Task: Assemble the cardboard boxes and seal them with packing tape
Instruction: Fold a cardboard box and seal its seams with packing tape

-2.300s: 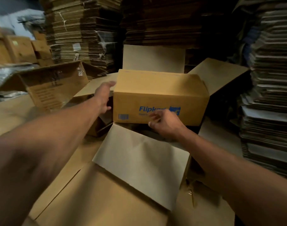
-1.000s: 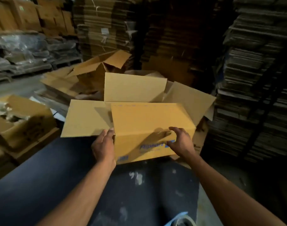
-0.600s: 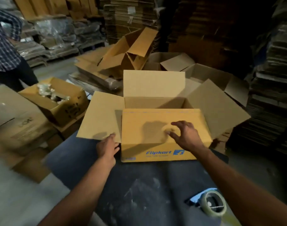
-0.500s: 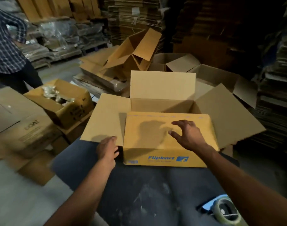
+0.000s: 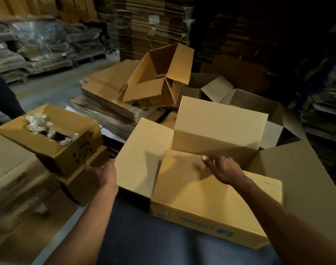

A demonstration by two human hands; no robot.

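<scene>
Stacked flat cartons [image 5: 150, 22] wall a dark table [image 5: 144, 241] bearing one box [image 5: 211, 197].

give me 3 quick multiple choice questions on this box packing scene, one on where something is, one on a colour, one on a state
1. Where is the left hand?
A. at the outer edge of the box's left flap
B. inside the box
C. on a tape roll

2. What colour is the logo print on the box's near side?
A. red
B. blue
C. green

3. How does the near flap lie?
A. standing upright
C. torn off
B. folded down

Answers: 1 A, the fingers hold the flap's edge; 2 B, the lettering is blue; 3 B, the right hand rests flat on it.
</scene>
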